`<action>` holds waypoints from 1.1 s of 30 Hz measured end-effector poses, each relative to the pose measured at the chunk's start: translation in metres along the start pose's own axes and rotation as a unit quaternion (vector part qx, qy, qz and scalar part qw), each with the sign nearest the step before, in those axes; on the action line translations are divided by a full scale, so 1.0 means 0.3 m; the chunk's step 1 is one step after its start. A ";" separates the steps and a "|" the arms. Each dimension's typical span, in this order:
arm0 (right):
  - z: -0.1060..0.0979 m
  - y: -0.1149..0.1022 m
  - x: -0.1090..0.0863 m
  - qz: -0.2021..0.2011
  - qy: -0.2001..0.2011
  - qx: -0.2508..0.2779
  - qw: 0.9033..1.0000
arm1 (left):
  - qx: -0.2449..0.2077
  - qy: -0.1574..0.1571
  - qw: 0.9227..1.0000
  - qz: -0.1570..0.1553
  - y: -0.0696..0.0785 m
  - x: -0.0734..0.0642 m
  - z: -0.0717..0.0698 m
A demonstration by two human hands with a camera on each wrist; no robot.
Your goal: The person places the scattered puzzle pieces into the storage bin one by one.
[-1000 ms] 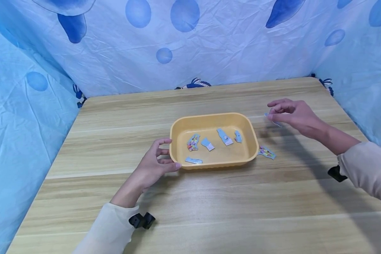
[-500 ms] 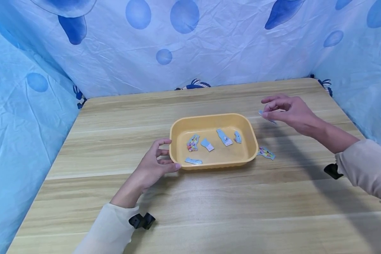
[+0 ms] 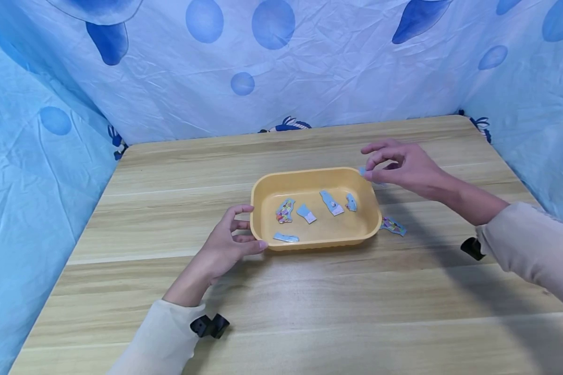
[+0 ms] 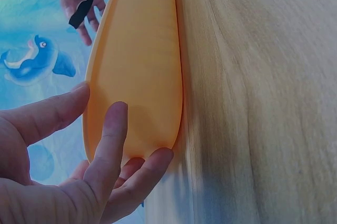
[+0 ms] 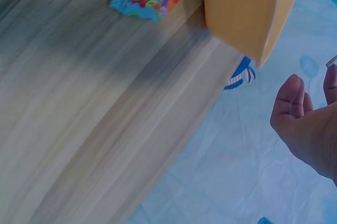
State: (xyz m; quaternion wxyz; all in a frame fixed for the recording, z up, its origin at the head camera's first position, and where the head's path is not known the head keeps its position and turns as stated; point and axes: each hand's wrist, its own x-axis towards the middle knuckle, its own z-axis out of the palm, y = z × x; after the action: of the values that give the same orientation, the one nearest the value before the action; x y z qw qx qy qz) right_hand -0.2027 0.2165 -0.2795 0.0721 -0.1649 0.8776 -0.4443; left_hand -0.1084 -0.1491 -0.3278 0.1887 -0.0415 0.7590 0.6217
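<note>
My left hand (image 3: 230,237) grips the near left end of a yellow plastic tray (image 3: 309,244), its thumb at the rim and its fingers against the outer wall. Several blue-edged jigsaw puzzle pieces lie flat inside, among them a multicoloured piece (image 3: 285,211) and a blue-and-white piece (image 3: 332,203). Above the tray's far right corner, my right hand (image 3: 403,166) pinches another puzzle piece (image 3: 362,171) between thumb and fingers. That piece shows its dark side (image 4: 81,12) in the left wrist view; my fingers cover part of it in the head view.
One more colourful puzzle piece (image 3: 394,226) lies on the wooden table (image 3: 309,312), just outside the tray's right end. Blue patterned cloth (image 3: 309,62) hangs behind the table and along both sides.
My right hand has moved left with the pinched puzzle piece, from right of the tray to its far right corner. My left hand and the tray stay where they were.
</note>
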 end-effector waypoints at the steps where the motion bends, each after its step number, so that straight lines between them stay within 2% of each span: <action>1: 0.007 -0.004 0.005 -0.001 -0.004 0.001 1.000 | 0.000 0.000 1.000 0.000 0.000 0.000 0.000; 10: 0.071 -0.024 0.042 -0.025 -0.045 0.023 0.998 | -0.001 -0.001 1.000 -0.001 0.005 0.001 -0.002; 20: 0.150 -0.036 0.079 -0.027 -0.071 0.038 0.996 | -0.006 0.001 1.000 -0.005 0.008 0.001 -0.005; 33: 0.231 -0.039 0.075 -0.059 -0.104 0.039 0.992 | -0.003 0.001 1.000 -0.009 0.003 0.004 -0.004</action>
State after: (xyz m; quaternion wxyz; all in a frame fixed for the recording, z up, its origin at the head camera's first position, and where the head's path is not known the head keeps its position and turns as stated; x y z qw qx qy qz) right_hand -0.2022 0.1496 -0.3110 0.1427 -0.2584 0.8361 -0.4623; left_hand -0.1101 -0.1498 -0.3271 0.1933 -0.0501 0.7570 0.6222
